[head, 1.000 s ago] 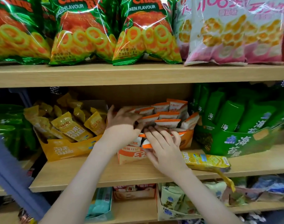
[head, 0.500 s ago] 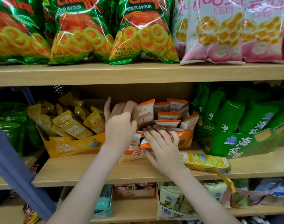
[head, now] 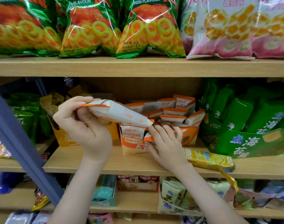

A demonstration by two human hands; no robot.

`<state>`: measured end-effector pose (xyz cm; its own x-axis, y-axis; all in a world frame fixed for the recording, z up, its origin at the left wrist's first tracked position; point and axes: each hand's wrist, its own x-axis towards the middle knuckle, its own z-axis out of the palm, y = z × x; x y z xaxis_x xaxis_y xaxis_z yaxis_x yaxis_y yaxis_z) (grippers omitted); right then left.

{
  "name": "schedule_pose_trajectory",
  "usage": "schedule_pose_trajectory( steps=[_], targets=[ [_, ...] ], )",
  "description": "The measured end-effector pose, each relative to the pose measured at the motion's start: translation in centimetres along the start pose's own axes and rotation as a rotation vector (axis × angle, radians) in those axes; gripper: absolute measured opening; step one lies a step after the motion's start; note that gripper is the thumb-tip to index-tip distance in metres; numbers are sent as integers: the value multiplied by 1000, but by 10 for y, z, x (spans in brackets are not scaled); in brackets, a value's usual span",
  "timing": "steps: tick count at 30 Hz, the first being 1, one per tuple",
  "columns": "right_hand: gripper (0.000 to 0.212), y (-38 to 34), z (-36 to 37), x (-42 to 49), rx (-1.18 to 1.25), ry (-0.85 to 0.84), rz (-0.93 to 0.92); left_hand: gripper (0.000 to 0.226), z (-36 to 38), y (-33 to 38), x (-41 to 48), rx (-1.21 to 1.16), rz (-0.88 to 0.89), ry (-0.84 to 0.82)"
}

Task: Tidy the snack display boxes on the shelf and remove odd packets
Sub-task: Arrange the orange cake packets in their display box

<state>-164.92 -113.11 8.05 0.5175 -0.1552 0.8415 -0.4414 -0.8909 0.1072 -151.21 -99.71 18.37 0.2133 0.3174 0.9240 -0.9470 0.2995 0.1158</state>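
Since half a second ago, the left hand (head: 83, 126) has lifted a white-and-orange packet (head: 120, 113) out of the orange box (head: 190, 135) and now holds it at centre left of the frame. The fingers are curled round its upper end, and it slants down to the right, probably freed to be reseated. The right hand (head: 167, 143) lies on the front packets at frame centre, seemingly steadying the row; whether it pinches one cannot be told. The box sits mid-shelf (head: 121, 164), beside a green box (head: 244, 143). A yellow packet (head: 209, 159) lies loose by the right wrist, likely an odd one to remove.
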Motion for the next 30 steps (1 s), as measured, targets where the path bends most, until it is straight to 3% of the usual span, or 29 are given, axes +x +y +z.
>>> schedule_pose_trajectory(
  steps=[6, 10, 13, 16, 19, 21, 22, 23, 25, 26, 28, 30],
  targets=[
    [47, -5, -9, -5, 18, -93, 46, 13, -38, 3, -12, 78, -29, -46],
    [56, -17, -27, -13, 76, -164, 69, 18, -60, 6, -32, 149, -109, -244],
    [53, -42, -54, -14, 383, -214, 102, 24, -75, 12, -49, 90, -160, -506],
    [37, -81, -87, -8, 851, -436, 325, 19, -95, 21, -66, 37, -170, -752],
    [19, -120, -95, -15, 971, -597, 566, 18, -124, 32, -73, 45, -246, -866],
    [10, -143, -90, -29, 969, -573, 723, 14, -147, 41, -76, 30, -365, -881],
    [6, -152, -88, -38, 994, -559, 813, 12, -158, 47, -77, 8, -516, -890],
    [15, -162, -87, -47, 1021, -534, 906, 16, -169, 54, -78, -28, -721, -911],
    [20, -179, -86, -67, 1095, -447, 1103, 34, -188, 63, -83, -54, -1109, -1080],
    [15, -185, -85, -76, 1120, -409, 1187, 36, -197, 65, -89, 0, -1181, -1238],
    [9, -194, -85, -89, 1136, -401, 1307, 30, -213, 69, -101, 93, -1153, -1489],
    [11, -198, -86, -98, 1155, -452, 1351, 27, -226, 75, -107, 80, -1164, -1519]
  ],
)
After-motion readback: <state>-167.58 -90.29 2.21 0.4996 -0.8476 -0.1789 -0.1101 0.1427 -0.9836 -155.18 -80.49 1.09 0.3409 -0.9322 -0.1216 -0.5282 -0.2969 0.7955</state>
